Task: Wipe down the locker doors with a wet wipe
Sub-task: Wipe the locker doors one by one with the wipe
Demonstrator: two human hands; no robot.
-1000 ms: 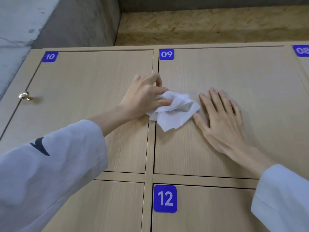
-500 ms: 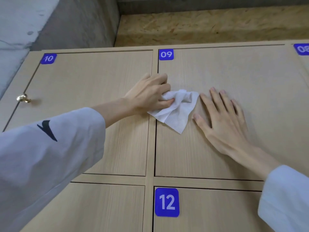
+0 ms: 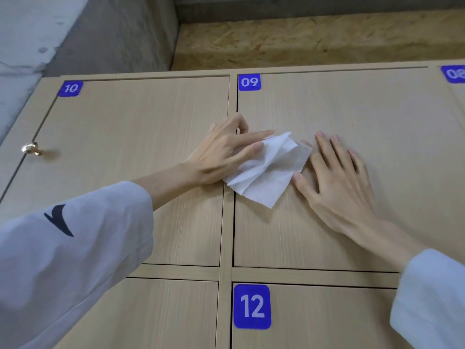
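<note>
A white wet wipe [image 3: 266, 170] lies crumpled against the left part of pale wood locker door 09 [image 3: 352, 109], its lower left corner over the gap beside door 10 [image 3: 130, 137]. My left hand [image 3: 224, 152] reaches across from door 10 and presses the wipe's left side with straight fingers, the thumb lifted near the door gap. My right hand [image 3: 334, 180] lies flat on door 09 with fingers spread, just right of the wipe, one fingertip at its edge.
Blue number labels mark the doors: 10 [image 3: 70, 88], 09 [image 3: 249, 82], 12 [image 3: 251, 306] and 08 [image 3: 454, 74]. A brass knob [image 3: 31, 148] sticks out at door 10's left edge. A chipboard ledge [image 3: 314, 41] and a concrete wall [image 3: 30, 34] rise above the lockers.
My left hand's fingers have straightened over the wipe, which has spread out and shifted slightly right towards my right hand. My right hand has stayed flat in place.
</note>
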